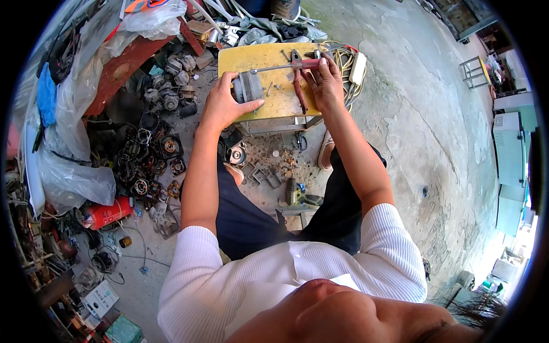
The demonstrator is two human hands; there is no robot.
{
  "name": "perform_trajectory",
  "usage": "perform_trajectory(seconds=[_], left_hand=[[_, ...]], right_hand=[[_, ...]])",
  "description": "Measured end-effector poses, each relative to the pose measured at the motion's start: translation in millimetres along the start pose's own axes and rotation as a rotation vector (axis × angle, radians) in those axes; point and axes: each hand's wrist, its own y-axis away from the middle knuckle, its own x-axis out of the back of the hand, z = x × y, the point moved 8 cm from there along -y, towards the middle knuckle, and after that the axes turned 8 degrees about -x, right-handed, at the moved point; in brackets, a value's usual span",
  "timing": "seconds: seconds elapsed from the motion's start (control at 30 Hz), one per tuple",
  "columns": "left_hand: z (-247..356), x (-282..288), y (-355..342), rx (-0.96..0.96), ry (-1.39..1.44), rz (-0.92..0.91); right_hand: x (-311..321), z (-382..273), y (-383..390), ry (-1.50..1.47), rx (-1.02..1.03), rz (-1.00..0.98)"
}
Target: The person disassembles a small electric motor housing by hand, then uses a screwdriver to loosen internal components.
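On a small yellow-topped table [251, 55] sits a grey metal motor housing [249, 87]. My left hand [222, 107] is closed around it, fingers behind and thumb along the near edge. My right hand [327, 86] grips the red handle of a screwdriver [309, 64]. Its long shaft points left, with the tip at the upper right edge of the housing. Pliers with dark red handles [298, 91] lie under the shaft near my right hand. Between the housing and the pliers rest a loose screw [270, 88] and a small metal piece [278, 87].
Coiled cable [346, 54] and a white power strip [357, 70] lie right of the table. Below, a cordless drill [293, 191] stands on the littered floor between my legs. Heaped motor parts [151, 134], plastic sheeting [74, 166] and a red canister [108, 212] crowd the left.
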Motion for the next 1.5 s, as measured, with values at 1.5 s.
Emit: perform_trajectory(seconds=[1.5], left_hand=[[11, 4, 7, 0.052, -0.285, -0.116]], right_hand=[[-3, 4, 4, -0.060, 0.035, -0.033]])
